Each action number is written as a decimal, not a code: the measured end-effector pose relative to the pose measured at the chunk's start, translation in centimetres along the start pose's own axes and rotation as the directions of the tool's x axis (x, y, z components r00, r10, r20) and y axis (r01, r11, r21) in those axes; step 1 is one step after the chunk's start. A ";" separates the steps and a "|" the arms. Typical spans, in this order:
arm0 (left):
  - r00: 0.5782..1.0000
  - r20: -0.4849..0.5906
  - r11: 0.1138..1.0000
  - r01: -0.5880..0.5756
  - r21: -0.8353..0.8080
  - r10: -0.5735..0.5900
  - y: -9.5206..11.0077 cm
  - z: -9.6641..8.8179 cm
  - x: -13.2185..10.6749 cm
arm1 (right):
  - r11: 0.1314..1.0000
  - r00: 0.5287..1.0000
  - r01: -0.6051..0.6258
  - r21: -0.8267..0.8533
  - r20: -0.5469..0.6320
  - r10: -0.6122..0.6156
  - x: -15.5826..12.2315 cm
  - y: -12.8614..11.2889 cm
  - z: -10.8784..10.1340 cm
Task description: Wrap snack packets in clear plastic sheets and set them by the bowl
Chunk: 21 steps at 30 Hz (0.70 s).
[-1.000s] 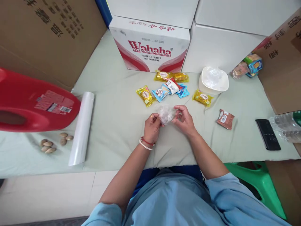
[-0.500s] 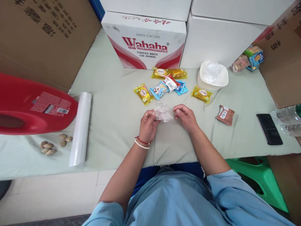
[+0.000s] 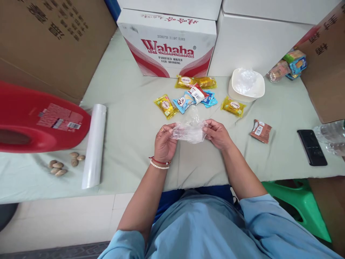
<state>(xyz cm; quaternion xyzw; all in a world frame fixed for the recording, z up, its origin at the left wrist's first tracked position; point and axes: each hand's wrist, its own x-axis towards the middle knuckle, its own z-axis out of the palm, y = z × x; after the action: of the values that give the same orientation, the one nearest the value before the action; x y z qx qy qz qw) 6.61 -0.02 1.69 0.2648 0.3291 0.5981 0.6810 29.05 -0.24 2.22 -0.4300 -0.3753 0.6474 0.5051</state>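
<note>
My left hand (image 3: 163, 142) and my right hand (image 3: 217, 132) each pinch one end of a crumpled clear plastic film (image 3: 189, 130), stretched between them just above the pale green tablecloth (image 3: 129, 118). Beyond the film lie several snack packets: a yellow one (image 3: 165, 105), a blue one (image 3: 183, 103), a red-and-white one (image 3: 197, 93), and another yellow one (image 3: 233, 106). A brown packet (image 3: 260, 130) lies to the right of my right hand.
A white bowl (image 3: 246, 94) lined with plastic stands at the back right. A roll of film (image 3: 94, 145), several nuts (image 3: 61, 165) and a red jug (image 3: 35, 122) are at the left. A Wahaha box (image 3: 168, 45) stands behind; a black phone (image 3: 312, 147) and bottles (image 3: 332, 133) lie right.
The balled-up film has been pulled wider as my hands moved apart, the left hand drawing to the left.
</note>
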 end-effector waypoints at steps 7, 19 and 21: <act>0.960 0.153 0.972 0.225 0.069 -0.233 0.1 0.2 -0.4 | 1.000 0.998 0.013 -0.028 -0.065 -0.015 0.0 -0.1 0.2; 0.968 0.173 0.957 0.134 0.259 -0.182 -0.8 0.1 -0.7 | 1.000 0.986 -0.005 -0.012 -0.168 0.003 0.4 0.2 0.2; 0.985 0.137 0.979 0.074 0.188 -0.101 -0.8 0.2 -0.6 | 1.000 0.976 0.021 -0.010 -0.216 -0.023 0.4 0.0 0.2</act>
<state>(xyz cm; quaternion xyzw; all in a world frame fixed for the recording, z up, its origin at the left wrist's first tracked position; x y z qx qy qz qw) 7.19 -0.72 1.31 0.3544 0.3433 0.5138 0.7018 28.81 0.17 2.20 -0.4956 -0.3251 0.5897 0.5486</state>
